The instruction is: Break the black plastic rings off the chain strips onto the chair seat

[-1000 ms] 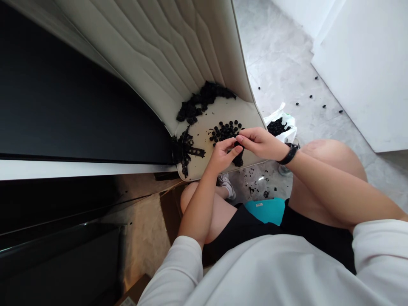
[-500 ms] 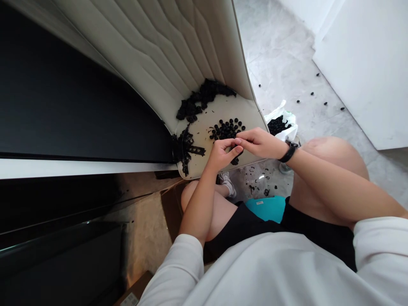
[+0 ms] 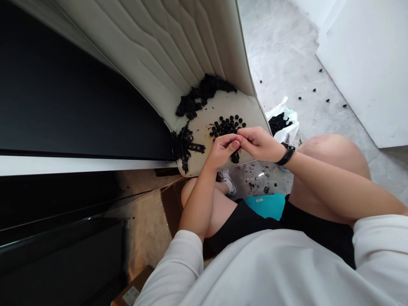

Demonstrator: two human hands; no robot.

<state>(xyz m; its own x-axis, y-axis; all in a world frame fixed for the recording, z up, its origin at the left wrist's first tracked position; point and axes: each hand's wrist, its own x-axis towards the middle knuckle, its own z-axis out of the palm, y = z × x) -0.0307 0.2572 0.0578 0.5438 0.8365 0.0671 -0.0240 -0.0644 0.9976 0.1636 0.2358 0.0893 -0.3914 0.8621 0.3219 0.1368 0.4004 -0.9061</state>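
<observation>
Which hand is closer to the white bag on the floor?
Right. The right hand is just left of the white bag; the left hand is farther left, beyond it.

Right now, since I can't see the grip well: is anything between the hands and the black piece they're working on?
Nothing visible. The left hand and right hand both pinch the black piece directly, fingertips meeting over it, near the chair seat front edge, beside the heap of round black parts.
</observation>
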